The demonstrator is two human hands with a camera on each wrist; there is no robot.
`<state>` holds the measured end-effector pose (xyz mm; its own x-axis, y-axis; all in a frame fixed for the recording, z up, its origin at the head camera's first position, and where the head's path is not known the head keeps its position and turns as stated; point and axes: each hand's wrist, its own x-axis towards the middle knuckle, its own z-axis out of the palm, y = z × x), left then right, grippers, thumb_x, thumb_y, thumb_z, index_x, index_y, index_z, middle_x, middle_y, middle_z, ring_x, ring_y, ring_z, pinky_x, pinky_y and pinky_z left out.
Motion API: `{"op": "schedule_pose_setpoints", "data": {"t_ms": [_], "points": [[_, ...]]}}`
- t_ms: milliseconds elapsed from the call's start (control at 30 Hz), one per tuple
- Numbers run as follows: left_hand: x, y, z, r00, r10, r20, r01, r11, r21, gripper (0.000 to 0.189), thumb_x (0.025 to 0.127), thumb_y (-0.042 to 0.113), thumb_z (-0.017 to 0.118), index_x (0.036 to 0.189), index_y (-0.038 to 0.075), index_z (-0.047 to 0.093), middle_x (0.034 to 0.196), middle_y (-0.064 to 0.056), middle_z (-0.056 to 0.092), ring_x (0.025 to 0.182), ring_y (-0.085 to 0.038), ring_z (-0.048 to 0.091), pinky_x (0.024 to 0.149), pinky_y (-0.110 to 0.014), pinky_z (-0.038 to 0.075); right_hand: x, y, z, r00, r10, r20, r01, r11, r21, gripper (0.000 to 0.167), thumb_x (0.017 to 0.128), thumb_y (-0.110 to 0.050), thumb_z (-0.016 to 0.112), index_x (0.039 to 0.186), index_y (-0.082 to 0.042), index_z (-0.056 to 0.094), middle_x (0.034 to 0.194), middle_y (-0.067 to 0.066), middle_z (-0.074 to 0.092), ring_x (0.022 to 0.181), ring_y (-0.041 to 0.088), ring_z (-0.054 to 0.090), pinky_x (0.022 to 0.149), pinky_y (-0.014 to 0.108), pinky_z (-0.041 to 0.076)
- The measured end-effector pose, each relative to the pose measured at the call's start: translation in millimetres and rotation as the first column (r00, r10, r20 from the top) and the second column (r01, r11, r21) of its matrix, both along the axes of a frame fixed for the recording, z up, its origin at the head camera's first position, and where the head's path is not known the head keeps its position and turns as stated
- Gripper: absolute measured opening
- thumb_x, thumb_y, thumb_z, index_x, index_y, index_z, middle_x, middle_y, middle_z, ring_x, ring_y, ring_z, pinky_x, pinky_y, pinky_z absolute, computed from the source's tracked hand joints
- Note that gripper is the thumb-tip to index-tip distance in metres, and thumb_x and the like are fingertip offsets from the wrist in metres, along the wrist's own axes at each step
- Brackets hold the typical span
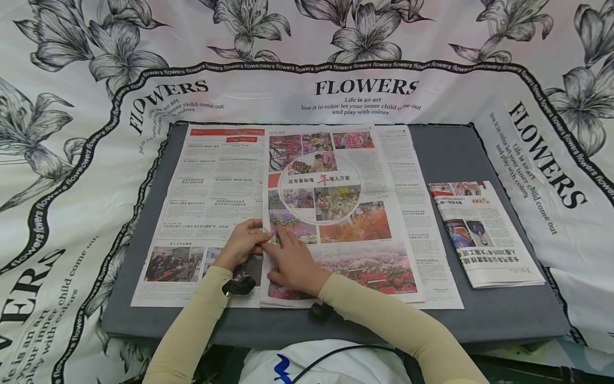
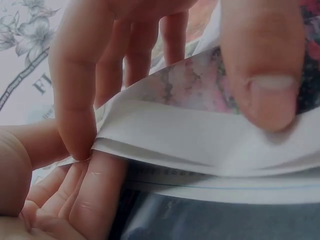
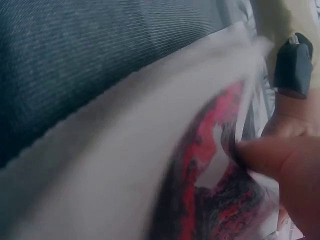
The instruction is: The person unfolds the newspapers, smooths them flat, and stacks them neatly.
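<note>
Spread newspaper (image 1: pixel 342 173), lying on the gray tabletop (image 1: pixel 446 154): at the colour-photo page's eight o'clock, the left hand (image 1: pixel 244 242) pinches the edge; the right hand (image 1: pixel 299 266), fingers extended, rests alongside. At three o'clock lies a folded newspaper (image 1: pixel 499 266).
</note>
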<state>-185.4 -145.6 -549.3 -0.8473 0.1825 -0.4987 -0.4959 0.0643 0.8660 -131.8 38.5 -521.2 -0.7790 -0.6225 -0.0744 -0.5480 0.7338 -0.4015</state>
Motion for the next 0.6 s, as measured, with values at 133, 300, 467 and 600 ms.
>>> {"op": "schedule_pose_setpoints", "data": {"t_ms": [133,300,467,600], "points": [[-0.7,0.3,0.3,1.0,0.0,0.011,0.0,1.0,0.001,0.056,0.098,0.002,0.061,0.149,-0.006,0.04,0.073,0.008,0.069,0.061,-0.005,0.067,0.057,-0.021,0.058,0.6,-1.5,-1.0,1.0,-0.003,-0.024,0.003,1.0,0.002,0.069,0.094,-0.034,0.074,0.155,-0.022,0.044,0.161,0.027,0.032,0.145,0.048,0.039,0.102,0.061,0.051],[-2.1,0.9,1.0,0.999,0.035,0.032,-0.036,0.999,0.024,0.046,0.101,0.007,0.057,0.144,-0.005,0.046,0.072,0.006,0.064,0.059,-0.005,0.065,0.055,-0.023,0.058,0.5,-1.4,-2.0,1.0,-0.004,-0.025,0.003,1.0,-0.024,0.061,0.095,-0.026,0.073,0.151,-0.02,0.048,0.155,0.025,0.041,0.141,0.046,0.045,0.1,0.061,0.052],[-1.8,-0.5,2.6,0.998,0.036,0.049,-0.039,0.997,0.061,0.043,0.105,0.009,0.052,0.145,-0.006,0.045,0.073,0.005,0.064,0.058,-0.004,0.064,0.055,-0.023,0.058,0.2,-0.5,-1.7,1.0,0.007,-0.019,-0.008,0.999,-0.049,0.06,0.095,-0.02,0.071,0.151,-0.018,0.049,0.153,0.026,0.043,0.136,0.043,0.049,0.1,0.058,0.052],[-1.9,-2.1,3.0,0.998,0.03,0.057,-0.035,0.995,0.092,0.045,0.107,0.011,0.048,0.148,-0.006,0.041,0.079,0.005,0.067,0.06,-0.005,0.066,0.057,-0.025,0.059,-1.8,0.5,2.1,1.0,0.031,-0.001,-0.031,0.996,-0.087,0.063,0.095,-0.014,0.07,0.153,-0.017,0.047,0.151,0.028,0.045,0.131,0.041,0.053,0.101,0.052,0.052]]}}
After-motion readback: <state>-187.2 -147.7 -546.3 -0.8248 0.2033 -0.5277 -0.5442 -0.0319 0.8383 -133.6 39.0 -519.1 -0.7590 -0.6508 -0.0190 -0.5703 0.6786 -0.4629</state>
